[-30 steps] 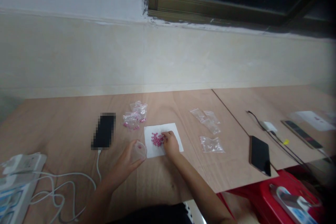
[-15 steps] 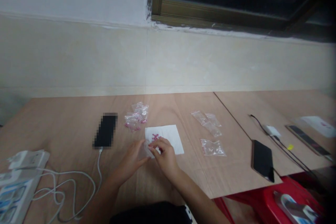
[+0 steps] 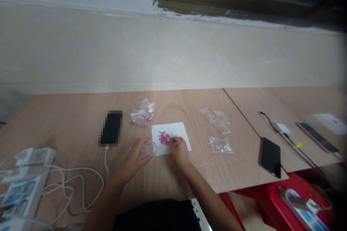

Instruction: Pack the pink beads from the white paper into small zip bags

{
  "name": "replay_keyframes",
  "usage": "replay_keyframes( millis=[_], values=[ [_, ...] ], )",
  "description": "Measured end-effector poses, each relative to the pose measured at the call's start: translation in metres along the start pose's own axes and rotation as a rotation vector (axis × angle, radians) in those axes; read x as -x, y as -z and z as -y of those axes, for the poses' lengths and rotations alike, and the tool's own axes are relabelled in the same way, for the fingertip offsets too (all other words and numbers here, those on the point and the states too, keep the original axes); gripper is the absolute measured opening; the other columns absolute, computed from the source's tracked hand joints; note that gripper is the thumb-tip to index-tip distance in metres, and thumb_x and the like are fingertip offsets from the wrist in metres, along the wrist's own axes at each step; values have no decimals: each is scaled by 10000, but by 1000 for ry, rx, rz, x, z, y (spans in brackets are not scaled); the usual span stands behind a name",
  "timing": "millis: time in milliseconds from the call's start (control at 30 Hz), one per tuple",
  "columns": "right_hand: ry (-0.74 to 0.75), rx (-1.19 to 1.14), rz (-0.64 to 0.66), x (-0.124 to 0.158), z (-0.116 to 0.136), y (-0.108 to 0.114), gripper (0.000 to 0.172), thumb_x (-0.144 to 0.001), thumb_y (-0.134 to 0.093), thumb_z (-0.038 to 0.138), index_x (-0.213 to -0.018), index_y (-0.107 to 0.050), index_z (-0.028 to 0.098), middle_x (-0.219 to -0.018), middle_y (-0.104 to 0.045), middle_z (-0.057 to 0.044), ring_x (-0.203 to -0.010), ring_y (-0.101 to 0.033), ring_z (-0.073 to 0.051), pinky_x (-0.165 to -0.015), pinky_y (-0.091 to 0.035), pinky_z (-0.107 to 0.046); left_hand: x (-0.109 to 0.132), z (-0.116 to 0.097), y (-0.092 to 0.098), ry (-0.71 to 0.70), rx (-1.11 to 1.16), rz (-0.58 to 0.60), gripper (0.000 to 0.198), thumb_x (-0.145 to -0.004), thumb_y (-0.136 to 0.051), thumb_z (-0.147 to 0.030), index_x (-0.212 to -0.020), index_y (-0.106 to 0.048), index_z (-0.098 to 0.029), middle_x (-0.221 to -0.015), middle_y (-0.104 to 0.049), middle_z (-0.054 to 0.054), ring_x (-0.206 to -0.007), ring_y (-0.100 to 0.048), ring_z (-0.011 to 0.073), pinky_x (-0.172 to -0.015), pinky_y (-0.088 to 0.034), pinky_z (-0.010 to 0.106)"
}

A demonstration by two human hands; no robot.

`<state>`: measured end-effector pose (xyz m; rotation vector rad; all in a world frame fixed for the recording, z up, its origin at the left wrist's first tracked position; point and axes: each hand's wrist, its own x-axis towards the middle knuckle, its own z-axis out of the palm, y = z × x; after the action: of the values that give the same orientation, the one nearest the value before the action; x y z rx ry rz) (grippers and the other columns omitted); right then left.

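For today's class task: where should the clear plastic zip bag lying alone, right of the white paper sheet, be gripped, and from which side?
Pinch its near edge from above: the thin bag lies flat on the wooden tabletop, so that edge should lift easily. The right hand is the closer hand.

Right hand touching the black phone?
No, the right hand is at the pink beads on the white paper, and the phone lies apart, left of the paper.

Pink beads lie on white paper, a black phone at 3 o'clock, a red stool at 4 o'clock.
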<state>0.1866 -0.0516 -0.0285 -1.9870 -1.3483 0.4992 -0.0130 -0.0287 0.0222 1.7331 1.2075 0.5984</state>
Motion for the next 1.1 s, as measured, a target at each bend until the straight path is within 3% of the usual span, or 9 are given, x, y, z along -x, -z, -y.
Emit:
replay_keyframes(
  millis=[167,333,433,633,733,900,1100],
  values=[
    [-22,-71,15,1,-7,-7,162,-743,-487,129,-792,-640,149,-803,-649,-84,-749,-586,-200,-700,-450,-304,-1,-12,5,-87,35,12,498,-751,-604,-248,-1220,-440,-228,-1247,-522,61,-1172,-466,232,-1022,-334,390],
    [-83,-254,-14,-2,6,11,135,-774,-513,214,-734,-623,148,-722,-640,-67,-657,-573,-179,-612,-438,-286,-4,-9,3,-134,17,3,504,-749,-619,-244,-1221,-444,-213,-1245,-517,66,-1175,-457,233,-1025,-327,385],
    [6,-365,-15,5,29,25,156,-783,-550,293,-766,-633,163,-758,-640,-55,-654,-557,-165,-594,-426,-279,-7,-2,-4,-114,-20,-2,500,-748,-622,-254,-1213,-446,-204,-1245,-513,81,-1170,-458,239,-1019,-331,398],
    [247,-376,190,20,62,26,90,-766,-596,246,-778,-682,220,-747,-609,-28,-757,-549,-177,-697,-437,-305,-10,10,-15,-105,-31,20,435,-758,-610,-263,-1170,-476,-221,-1196,-543,79,-1126,-484,249,-993,-352,431],
    [199,-387,192,12,50,19,151,-799,-542,251,-856,-676,211,-771,-623,-36,-702,-544,-162,-633,-439,-280,-10,14,-13,-79,-35,30,443,-749,-615,-258,-1167,-476,-214,-1192,-538,89,-1126,-482,255,-988,-360,433],
    [4,-121,-10,-13,9,3,176,-777,-500,178,-857,-652,138,-853,-644,-99,-793,-565,-191,-725,-439,-310,-11,11,-5,-11,-24,13,464,-722,-625,-243,-1163,-482,-233,-1210,-536,78,-1141,-475,261,-995,-354,439],
    [2,62,65,-25,-9,-10,169,-762,-483,132,-755,-652,133,-792,-650,-90,-746,-585,-183,-686,-436,-274,-14,10,-5,-12,-4,21,461,-721,-622,-255,-1161,-485,-221,-1214,-536,82,-1142,-478,252,-998,-354,424]
  ],
)
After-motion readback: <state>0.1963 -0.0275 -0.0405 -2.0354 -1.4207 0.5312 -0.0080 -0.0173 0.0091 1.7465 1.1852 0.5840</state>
